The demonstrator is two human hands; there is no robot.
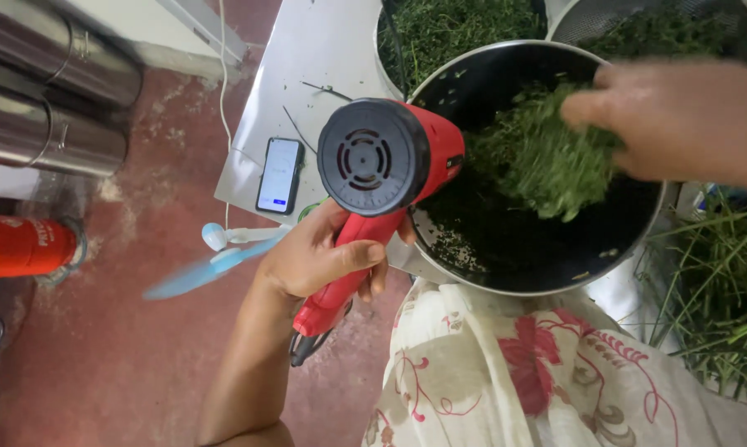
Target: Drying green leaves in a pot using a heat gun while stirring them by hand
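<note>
Hot-air gun (382,165) gripped in the left hand (320,257), fingers wrapped round its red handle and nozzle aimed into the dark pan (547,265), while the right hand (680,120) turns still-green chopped leaves (539,157) there, drying apparently unfinished, more greens (448,29) waiting behind.

Red floor (125,348) — white sheet (324,58), phone (280,175)

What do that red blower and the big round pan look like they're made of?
The red blower looks like moulded plastic: a glossy red shell with a matte black vented back. The left hand holds its handle. The pan seems to be metal: a bright silvery rim around a dark, dull inside, possibly coated. It holds chopped green leaves.
</note>
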